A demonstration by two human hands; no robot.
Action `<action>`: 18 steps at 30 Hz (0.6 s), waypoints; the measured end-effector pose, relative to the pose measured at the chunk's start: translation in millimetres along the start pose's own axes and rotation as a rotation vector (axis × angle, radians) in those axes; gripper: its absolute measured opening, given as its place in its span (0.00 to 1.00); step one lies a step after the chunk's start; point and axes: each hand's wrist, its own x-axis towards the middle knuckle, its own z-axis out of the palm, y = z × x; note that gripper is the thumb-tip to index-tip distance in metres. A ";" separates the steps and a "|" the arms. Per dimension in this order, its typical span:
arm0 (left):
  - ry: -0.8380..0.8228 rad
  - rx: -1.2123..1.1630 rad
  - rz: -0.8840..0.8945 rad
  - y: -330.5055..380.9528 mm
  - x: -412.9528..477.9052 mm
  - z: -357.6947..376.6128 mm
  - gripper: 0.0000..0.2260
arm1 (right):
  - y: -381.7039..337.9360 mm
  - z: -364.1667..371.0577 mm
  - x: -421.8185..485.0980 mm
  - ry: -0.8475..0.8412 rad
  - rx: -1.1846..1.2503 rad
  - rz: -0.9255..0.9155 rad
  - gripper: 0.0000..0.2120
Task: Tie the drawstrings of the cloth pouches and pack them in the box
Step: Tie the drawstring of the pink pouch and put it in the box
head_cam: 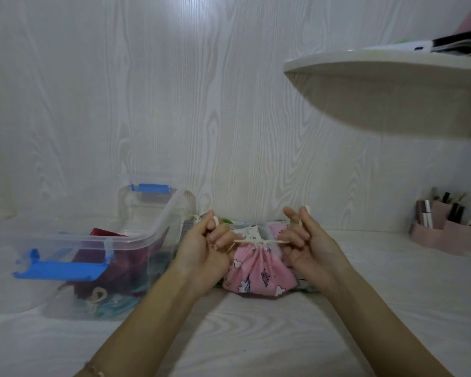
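We see a white table (256, 336) that fills the bottom of the view. A white shelf (386, 85) sticks out up at 2 o'clock. A clear box (131, 238) with blue clips sits on the table at 8 o'clock, with no lid on top. Inside it lie dark red and blue-green pouches (125, 303).

A pink holder (446, 238) with small tubes in it stands at 3 o'clock. The pink pouch (259, 270) with little white animals on it rests on the table at 6 o'clock, just beside the box. Its top is bunched up tight. More pouches (249, 229) lie right behind it, at its 12 o'clock.

The left hand (201, 248) is at the pouch's 9 o'clock and the right hand (310, 246) at its 3 o'clock. Each hand has its fingers curled round one end of the string (256, 241), which runs straight and tight between them.
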 end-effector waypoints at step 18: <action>-0.023 1.187 0.151 -14.6 -6.2 -1.2 0.19 | 12.9 -0.1 -10.0 -0.219 -0.969 -0.029 0.15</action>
